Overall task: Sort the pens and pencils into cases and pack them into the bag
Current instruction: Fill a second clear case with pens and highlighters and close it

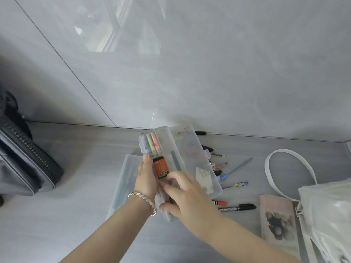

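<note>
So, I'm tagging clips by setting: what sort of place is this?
Likely a home or office corner: a grey surface against glossy wall panels, with a backpack and loose pens on it.

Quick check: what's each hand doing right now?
Left hand: holds the clear pencil case by its side.
Right hand: grips the same case's near end.

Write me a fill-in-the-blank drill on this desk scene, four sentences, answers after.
The bracelet is on the ___ wrist.
The hand reaching into the clear case is the ___ one.
The dark backpack stands at the view's ___ edge.
The loose pens lie to the case's ___.
Answers: left; right; left; right.
</note>
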`<move>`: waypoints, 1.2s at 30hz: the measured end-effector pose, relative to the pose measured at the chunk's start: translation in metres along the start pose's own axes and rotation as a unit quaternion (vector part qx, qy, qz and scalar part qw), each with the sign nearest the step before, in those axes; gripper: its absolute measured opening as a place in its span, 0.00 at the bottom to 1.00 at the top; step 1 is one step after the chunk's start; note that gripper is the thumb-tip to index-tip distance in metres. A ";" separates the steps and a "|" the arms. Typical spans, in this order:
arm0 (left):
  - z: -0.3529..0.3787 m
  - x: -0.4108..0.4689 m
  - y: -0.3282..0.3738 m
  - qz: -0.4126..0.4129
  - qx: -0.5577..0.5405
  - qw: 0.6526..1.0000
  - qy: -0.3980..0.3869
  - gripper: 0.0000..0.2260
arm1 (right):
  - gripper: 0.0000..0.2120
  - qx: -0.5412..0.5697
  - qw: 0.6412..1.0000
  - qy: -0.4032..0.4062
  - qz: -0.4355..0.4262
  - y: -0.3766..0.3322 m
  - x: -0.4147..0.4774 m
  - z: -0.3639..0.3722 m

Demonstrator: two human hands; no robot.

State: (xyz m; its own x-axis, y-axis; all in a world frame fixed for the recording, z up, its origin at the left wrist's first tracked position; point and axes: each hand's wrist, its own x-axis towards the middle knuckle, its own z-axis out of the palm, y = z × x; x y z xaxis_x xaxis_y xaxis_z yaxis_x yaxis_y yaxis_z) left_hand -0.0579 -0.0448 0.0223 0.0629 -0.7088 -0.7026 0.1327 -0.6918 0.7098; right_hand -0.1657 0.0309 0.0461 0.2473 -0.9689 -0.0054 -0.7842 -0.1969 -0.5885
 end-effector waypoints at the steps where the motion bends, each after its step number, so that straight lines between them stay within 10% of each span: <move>1: 0.000 -0.002 0.002 0.009 0.015 1.000 0.003 0.41 | 0.18 -0.043 0.999 0.015 -0.006 0.000 -0.001 0.001; 6: -0.007 -0.001 0.009 0.023 0.116 0.993 0.032 0.26 | 0.15 0.005 0.996 0.024 -0.090 0.013 0.014 -0.011; 10: -0.017 0.001 0.014 0.024 0.188 0.981 0.035 0.21 | 0.12 0.078 0.982 0.149 0.087 0.057 0.065 -0.040; 16: -0.022 0.006 0.011 0.012 0.201 0.979 0.034 0.22 | 0.21 -0.200 0.963 -0.104 0.146 0.118 0.120 -0.019; 27: -0.030 0.006 0.005 0.011 0.191 0.980 0.049 0.23 | 0.15 -0.329 0.892 -0.186 0.246 0.151 0.090 -0.025; 33: -0.027 -0.003 0.006 0.012 0.177 0.982 0.060 0.21 | 0.04 -0.042 0.960 -0.111 0.255 0.102 0.058 -0.068; 36: -0.024 -0.009 0.005 0.020 0.181 0.981 0.063 0.23 | 0.02 0.025 0.957 -0.231 0.172 0.054 0.036 -0.088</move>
State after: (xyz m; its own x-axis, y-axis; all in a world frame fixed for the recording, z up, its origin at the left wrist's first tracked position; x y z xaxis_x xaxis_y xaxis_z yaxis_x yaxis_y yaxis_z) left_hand -0.0344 -0.0386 0.0308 0.1849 -0.7301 -0.6578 -0.2317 -0.6829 0.6928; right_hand -0.2490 -0.0279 0.0850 0.2143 -0.8030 -0.5562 -0.8394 0.1398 -0.5252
